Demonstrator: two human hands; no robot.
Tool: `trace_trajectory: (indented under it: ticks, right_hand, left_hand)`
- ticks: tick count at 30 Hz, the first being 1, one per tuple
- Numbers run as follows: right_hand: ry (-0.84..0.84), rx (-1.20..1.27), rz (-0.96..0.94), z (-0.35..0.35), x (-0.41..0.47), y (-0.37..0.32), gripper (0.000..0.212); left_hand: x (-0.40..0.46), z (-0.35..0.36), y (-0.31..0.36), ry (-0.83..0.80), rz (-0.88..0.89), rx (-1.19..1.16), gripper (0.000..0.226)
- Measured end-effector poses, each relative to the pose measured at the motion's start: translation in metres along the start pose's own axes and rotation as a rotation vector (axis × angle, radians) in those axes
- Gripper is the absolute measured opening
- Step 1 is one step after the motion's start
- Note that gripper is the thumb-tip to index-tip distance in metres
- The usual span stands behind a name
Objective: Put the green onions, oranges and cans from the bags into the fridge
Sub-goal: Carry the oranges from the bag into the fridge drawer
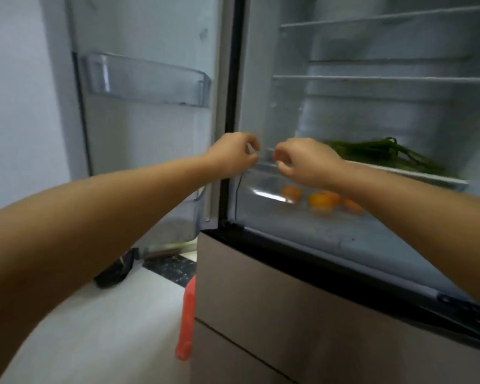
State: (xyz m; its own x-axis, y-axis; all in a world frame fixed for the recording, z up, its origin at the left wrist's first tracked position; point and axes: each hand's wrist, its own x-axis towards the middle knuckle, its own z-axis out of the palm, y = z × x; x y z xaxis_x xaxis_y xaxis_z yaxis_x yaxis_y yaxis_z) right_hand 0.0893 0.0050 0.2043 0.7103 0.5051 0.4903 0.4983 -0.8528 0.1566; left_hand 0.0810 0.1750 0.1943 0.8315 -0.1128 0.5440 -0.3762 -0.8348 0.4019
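The fridge's main compartment stands open. A bunch of green onions (383, 153) lies on the glass shelf (416, 174) above the clear crisper drawer (263, 214). Several oranges (320, 202) sit inside that drawer, seen through its front. My left hand (233, 159) hovers at the shelf's front left corner, fingers curled in with nothing visible in them. My right hand (305, 162) is just beside it, over the drawer's top edge, fingers loosely bent and apart, holding nothing. No cans or bags are in view.
The fridge door (147, 128) is swung open to the left, with clear door bins (150, 81). Upper shelves (385, 77) show nothing on them. Below are beige lower drawers (275, 295). A red object (187, 320) and a dark slipper (115, 271) lie on the floor.
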Motion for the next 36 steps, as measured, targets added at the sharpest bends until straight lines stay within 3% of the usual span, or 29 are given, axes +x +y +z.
trace_trajectory:
  ticks: [4, 11, 22, 29, 36]
  right_hand:
    - [-0.077, 0.156, -0.115, 0.041, -0.055, -0.072, 0.021]
    - [-0.287, 0.377, -0.309, 0.116, -0.133, -0.232, 0.025]
    - [-0.51, 0.646, -0.735, 0.102, -0.187, -0.598, 0.027]
    - [-0.649, 0.661, -0.908, 0.081, -0.229, -0.821, 0.027]
    - [-0.712, 0.579, -1.034, 0.081, -0.236, -0.96, 0.028]
  left_hand:
    - [-0.107, 0.009, -0.032, 0.025, -0.147, -0.04, 0.028]
    - [-0.321, -0.016, -0.11, 0.045, -0.585, -0.018, 0.025]
    - [-0.656, -0.197, -0.2, 0.319, -1.187, 0.109, 0.024]
    - [-0.839, -0.32, -0.248, 0.338, -1.398, 0.145, 0.023]
    - [-0.916, -0.395, -0.315, 0.406, -1.495, 0.122, 0.023]
